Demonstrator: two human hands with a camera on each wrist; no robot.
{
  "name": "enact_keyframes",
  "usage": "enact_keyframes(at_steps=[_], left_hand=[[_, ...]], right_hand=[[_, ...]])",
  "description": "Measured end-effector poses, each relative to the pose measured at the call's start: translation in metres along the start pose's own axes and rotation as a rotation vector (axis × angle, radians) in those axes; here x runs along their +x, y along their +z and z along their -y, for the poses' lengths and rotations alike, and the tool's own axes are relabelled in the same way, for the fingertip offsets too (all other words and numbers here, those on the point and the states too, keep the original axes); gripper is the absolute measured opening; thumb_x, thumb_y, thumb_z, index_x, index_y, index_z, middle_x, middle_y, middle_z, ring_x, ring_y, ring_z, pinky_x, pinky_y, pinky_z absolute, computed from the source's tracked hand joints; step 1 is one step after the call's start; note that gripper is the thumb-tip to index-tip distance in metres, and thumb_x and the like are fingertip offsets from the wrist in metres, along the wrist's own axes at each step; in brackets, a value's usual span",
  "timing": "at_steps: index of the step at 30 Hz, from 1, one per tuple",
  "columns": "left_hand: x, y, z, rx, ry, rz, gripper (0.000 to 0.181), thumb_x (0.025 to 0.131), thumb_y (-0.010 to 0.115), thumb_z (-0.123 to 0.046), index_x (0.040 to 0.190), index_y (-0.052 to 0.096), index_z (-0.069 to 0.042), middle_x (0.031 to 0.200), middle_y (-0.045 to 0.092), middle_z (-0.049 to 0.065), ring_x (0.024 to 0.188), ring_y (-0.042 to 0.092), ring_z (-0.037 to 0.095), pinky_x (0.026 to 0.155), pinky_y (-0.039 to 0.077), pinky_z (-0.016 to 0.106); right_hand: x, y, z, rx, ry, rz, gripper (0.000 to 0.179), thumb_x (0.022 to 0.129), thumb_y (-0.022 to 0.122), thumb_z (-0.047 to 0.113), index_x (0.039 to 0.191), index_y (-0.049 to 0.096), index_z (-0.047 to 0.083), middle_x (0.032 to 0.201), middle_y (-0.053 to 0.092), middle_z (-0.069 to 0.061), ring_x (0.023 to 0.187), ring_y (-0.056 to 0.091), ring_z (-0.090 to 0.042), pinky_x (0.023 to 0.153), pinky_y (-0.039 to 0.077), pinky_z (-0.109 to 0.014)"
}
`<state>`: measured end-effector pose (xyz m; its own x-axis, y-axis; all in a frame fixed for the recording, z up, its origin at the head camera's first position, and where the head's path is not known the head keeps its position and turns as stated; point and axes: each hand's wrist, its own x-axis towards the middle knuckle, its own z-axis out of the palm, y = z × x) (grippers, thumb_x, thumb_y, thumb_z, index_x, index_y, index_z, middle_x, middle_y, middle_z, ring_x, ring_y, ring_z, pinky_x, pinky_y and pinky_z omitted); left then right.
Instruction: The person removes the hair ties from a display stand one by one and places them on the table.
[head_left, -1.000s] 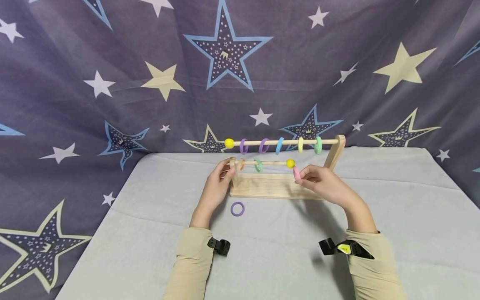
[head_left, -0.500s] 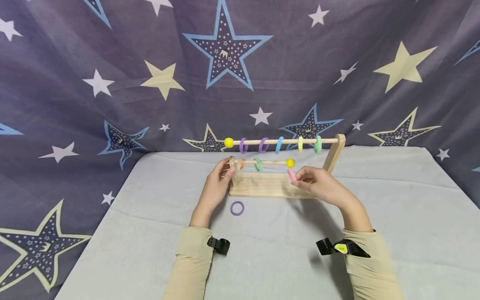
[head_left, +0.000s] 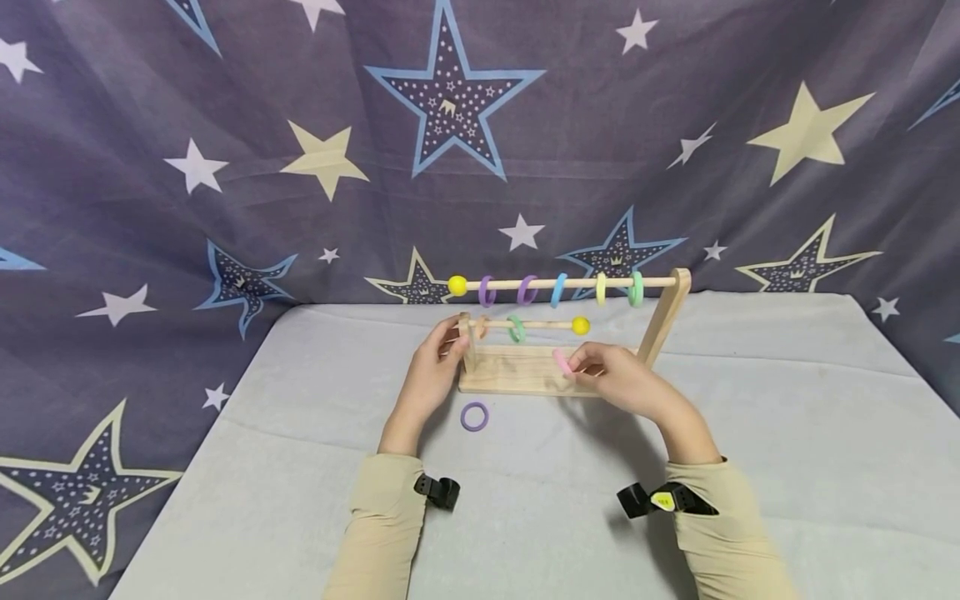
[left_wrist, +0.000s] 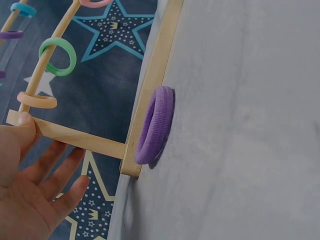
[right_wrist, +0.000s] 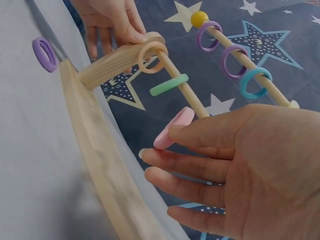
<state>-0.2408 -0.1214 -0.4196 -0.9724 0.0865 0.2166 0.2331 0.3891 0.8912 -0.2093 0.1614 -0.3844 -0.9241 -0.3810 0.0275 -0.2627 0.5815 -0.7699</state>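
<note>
My right hand [head_left: 618, 379] pinches a pink hair tie [right_wrist: 174, 129] between thumb and index finger, the other fingers spread. The tie is off the rods, below and in front of the lower rod [head_left: 551, 326] in the head view. My left hand [left_wrist: 40, 190] grips the top of the short post of a wooden stand [head_left: 517, 380], thumb on its near face. On the lower rod hang an orange hair tie [left_wrist: 37, 101] and a green hair tie [right_wrist: 169, 85], and a yellow ball [head_left: 581, 326] caps its free end. A purple hair tie [left_wrist: 156, 125] lies on the cloth before the base.
Several hair ties, purple, blue [head_left: 558, 290], yellow [head_left: 601, 290] and green, hang on the upper rod [head_left: 577, 284], which ends in a yellow ball [head_left: 457, 286]. A tall post [head_left: 663, 321] bears it at the right. Behind the cloth-covered table [head_left: 262, 500] hangs a star-patterned curtain [head_left: 450, 208].
My right hand has moved left and slightly down with the pink hair tie, from beside the lower rod's yellow ball to below the rod. My left hand and the stand have stayed put.
</note>
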Motion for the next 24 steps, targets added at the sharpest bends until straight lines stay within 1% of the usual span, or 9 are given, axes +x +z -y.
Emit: enact_keyframes(at_steps=[7, 15, 21, 24], left_hand=[[0.000, 0.001, 0.003, 0.029, 0.024, -0.009, 0.046, 0.103, 0.052, -0.028, 0.143, 0.049, -0.006, 0.128, 0.060, 0.021, 0.118, 0.059, 0.033, 0.101, 0.047, 0.043], [0.001, -0.001, 0.002, 0.014, -0.008, 0.002, 0.046, 0.103, 0.053, -0.025, 0.145, 0.047, -0.007, 0.130, 0.060, 0.021, 0.120, 0.058, 0.033, 0.103, 0.045, 0.043], [0.001, -0.001, 0.001, 0.006, -0.004, -0.003, 0.044, 0.103, 0.054, -0.024, 0.143, 0.049, -0.007, 0.129, 0.060, 0.020, 0.118, 0.059, 0.032, 0.102, 0.045, 0.042], [0.000, 0.000, 0.001, 0.002, 0.000, -0.003, 0.044, 0.103, 0.053, -0.024, 0.143, 0.050, -0.007, 0.129, 0.061, 0.020, 0.118, 0.059, 0.032, 0.102, 0.046, 0.043]], right_hand=[[0.004, 0.010, 0.000, 0.001, 0.000, 0.020, 0.005, 0.093, 0.064, 0.004, 0.097, 0.065, 0.001, 0.099, 0.068, -0.010, 0.096, 0.065, -0.026, 0.086, 0.053, -0.042], [0.007, 0.018, 0.001, 0.016, -0.030, 0.057, 0.006, 0.092, 0.062, 0.001, 0.098, 0.065, 0.000, 0.097, 0.068, -0.010, 0.094, 0.065, -0.025, 0.086, 0.054, -0.041], [0.009, 0.024, 0.003, 0.024, -0.031, 0.082, 0.006, 0.092, 0.061, 0.000, 0.097, 0.065, 0.000, 0.094, 0.068, -0.009, 0.087, 0.065, -0.020, 0.078, 0.054, -0.034], [0.010, 0.027, 0.004, 0.018, -0.039, 0.087, 0.006, 0.092, 0.061, 0.000, 0.096, 0.064, 0.001, 0.094, 0.068, -0.008, 0.086, 0.064, -0.019, 0.076, 0.054, -0.033]])
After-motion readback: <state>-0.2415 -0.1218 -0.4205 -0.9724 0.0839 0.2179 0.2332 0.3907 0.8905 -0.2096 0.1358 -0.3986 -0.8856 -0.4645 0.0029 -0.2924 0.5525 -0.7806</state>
